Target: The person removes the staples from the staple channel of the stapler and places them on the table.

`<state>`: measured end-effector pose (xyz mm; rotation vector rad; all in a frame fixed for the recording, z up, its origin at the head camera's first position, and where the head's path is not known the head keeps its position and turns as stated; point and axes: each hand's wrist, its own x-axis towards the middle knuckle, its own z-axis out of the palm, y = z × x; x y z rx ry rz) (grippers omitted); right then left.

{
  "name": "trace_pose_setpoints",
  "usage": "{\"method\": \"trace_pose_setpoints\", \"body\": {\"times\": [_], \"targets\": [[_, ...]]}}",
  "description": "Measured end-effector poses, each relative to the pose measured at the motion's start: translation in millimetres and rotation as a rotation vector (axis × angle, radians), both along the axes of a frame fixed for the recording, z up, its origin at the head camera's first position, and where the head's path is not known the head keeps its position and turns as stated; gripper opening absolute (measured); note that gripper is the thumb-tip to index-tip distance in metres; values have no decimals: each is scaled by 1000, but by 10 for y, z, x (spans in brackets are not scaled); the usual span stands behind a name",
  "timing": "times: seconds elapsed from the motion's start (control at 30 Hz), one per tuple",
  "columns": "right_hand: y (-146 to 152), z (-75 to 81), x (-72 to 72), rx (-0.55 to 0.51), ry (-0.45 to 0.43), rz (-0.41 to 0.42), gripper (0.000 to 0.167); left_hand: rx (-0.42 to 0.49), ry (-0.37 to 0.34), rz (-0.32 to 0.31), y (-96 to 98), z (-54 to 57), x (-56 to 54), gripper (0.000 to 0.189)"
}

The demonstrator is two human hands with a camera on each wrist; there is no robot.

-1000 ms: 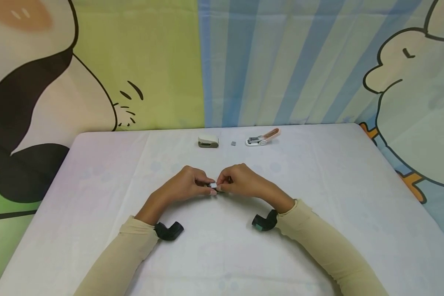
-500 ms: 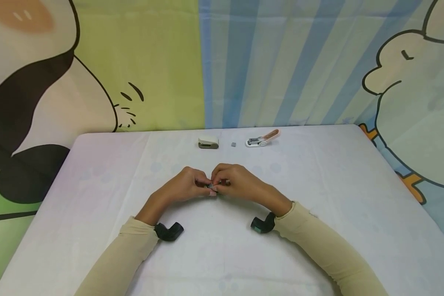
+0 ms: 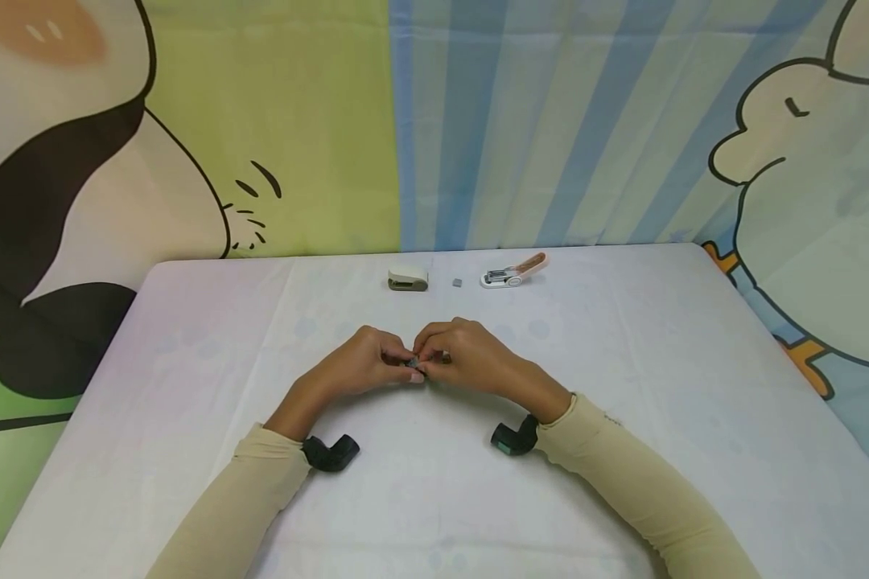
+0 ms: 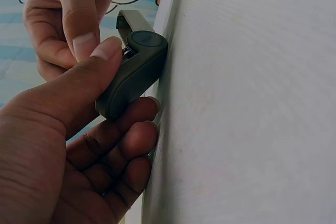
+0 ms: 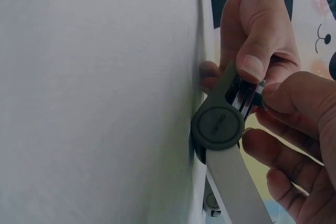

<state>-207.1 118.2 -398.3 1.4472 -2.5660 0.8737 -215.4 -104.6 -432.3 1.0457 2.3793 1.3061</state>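
Note:
My left hand (image 3: 362,362) grips a small dark green stapler (image 4: 140,72) between thumb and fingers, low over the table. The stapler is opened out: its pale top cover (image 5: 233,182) is swung back from the round hinge, baring the metal magazine (image 5: 242,99). My right hand (image 3: 471,354) meets the left at the stapler, its thumb and forefinger pinching a small strip of staples (image 5: 259,96) at the magazine. Fingertips hide most of the strip. The left thumb (image 5: 253,66) lies against the end of the magazine.
Toward the back of the table (image 3: 434,482) stand a cream and olive stapler (image 3: 408,279), a small grey staple strip (image 3: 457,282) and a white and pink stapler (image 3: 505,277) with its top raised. A patterned curtain (image 3: 521,121) hangs behind the table.
My right hand has shifted slightly left, closer to the left hand. The silvery piece visible between the hands is now mostly covered by fingers. My left hand stays in place.

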Motion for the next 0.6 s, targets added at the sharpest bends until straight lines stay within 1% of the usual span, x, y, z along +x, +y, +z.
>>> {"method": "trace_pose_setpoints", "body": {"times": [0.13, 0.33, 0.43, 0.6], "targets": [[9, 5, -10, -8, 37, 11, 10, 1, -16, 9, 6, -7, 6, 8], [29, 17, -21, -19, 22, 20, 10, -13, -19, 16, 0, -13, 12, 11], [55, 43, -33, -28, 11, 1, 9, -33, -20, 25, -6, -6, 11, 14], [144, 82, -89, -51, 14, -59, 7, -51, -39, 29, -8, 5, 7, 24]]}}
